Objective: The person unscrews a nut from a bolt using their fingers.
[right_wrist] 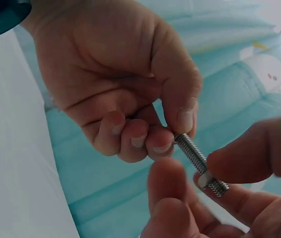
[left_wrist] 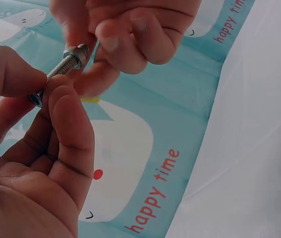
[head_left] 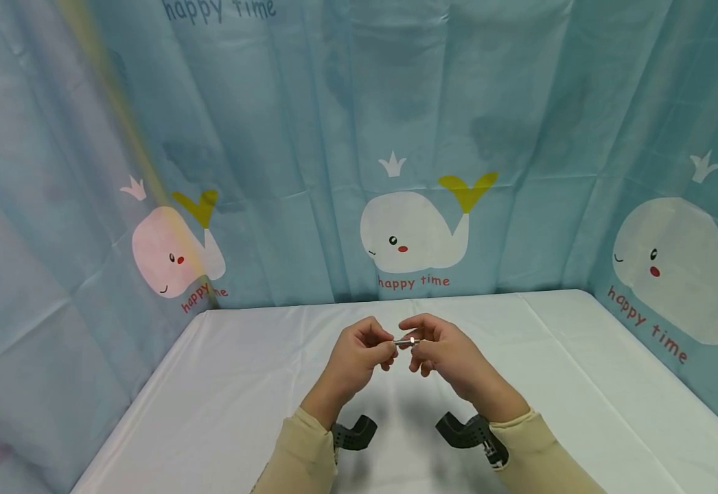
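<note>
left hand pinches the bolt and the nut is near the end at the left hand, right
Not quite: the nut is near the end of the bolt at the right hand, as the left wrist view shows; the left hand does pinch the bolt.

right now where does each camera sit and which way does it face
Head: on the head, looking forward and down at left hand, right hand, beige sleeves and whale-print curtain.
Left wrist: on that wrist, facing left hand up close, right hand beyond.
Right wrist: on that wrist, facing right hand, left hand beyond.
Both wrist views share threaded bolt and nut.
</note>
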`<action>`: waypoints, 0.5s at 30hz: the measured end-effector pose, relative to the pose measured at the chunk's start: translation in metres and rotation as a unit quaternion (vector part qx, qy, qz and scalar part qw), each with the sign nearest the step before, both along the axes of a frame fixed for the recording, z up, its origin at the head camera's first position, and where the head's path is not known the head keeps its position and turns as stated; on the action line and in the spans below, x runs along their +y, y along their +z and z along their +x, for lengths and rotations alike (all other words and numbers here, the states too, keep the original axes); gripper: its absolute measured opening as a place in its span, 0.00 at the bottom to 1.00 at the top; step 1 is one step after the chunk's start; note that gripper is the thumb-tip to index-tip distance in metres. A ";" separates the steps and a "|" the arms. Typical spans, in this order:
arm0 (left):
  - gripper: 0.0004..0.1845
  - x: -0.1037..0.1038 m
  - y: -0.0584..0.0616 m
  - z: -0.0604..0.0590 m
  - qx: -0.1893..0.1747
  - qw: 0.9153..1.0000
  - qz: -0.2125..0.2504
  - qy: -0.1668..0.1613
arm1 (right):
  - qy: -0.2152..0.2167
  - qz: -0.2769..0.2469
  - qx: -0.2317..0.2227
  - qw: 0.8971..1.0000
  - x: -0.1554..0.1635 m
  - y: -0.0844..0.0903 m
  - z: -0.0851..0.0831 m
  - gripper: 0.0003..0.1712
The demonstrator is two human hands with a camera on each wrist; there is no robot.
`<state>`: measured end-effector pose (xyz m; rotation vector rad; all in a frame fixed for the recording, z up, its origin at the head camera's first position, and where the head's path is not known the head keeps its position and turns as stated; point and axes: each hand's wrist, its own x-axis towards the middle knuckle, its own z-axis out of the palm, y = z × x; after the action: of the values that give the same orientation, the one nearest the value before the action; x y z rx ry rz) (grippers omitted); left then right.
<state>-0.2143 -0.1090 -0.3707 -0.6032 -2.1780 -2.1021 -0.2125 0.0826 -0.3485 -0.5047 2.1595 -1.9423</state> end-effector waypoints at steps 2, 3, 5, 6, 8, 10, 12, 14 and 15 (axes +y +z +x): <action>0.03 0.000 -0.001 0.000 -0.001 1.000 -0.002 0.001 | 0.001 -0.006 -0.005 1.000 0.000 0.000 0.000 0.25; 0.03 0.000 -0.001 -0.001 -0.001 1.000 -0.003 0.001 | -0.001 -0.006 -0.009 1.000 0.001 0.000 0.000 0.26; 0.04 0.000 -0.001 -0.001 0.000 1.000 -0.004 0.000 | -0.001 -0.006 -0.022 1.000 0.001 0.000 -0.001 0.23; 0.04 0.000 -0.002 -0.001 0.000 1.000 -0.004 0.001 | 0.001 -0.006 -0.027 1.000 0.001 -0.001 -0.001 0.22; 0.04 0.000 -0.002 -0.001 0.002 1.000 -0.004 0.001 | 0.004 -0.003 -0.033 0.999 0.002 -0.002 -0.001 0.25; 0.04 0.000 -0.002 -0.001 0.005 1.000 -0.002 0.001 | 0.009 -0.004 -0.035 0.999 0.002 -0.003 -0.001 0.26; 0.03 0.000 -0.002 -0.001 0.008 1.000 -0.004 0.002 | 0.014 -0.005 -0.029 0.999 0.002 -0.003 -0.001 0.25; 0.03 0.000 -0.001 -0.001 0.009 1.000 -0.003 0.002 | 0.013 -0.006 -0.021 1.000 0.002 -0.003 -0.002 0.22; 0.03 0.000 -0.001 -0.001 0.009 1.000 -0.003 0.002 | 0.010 -0.006 -0.020 1.000 0.002 -0.003 -0.002 0.19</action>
<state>-0.2154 -0.1089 -0.3719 -0.6161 -2.1754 -2.0815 -0.2141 0.0842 -0.3517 -0.4850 2.1108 -1.9398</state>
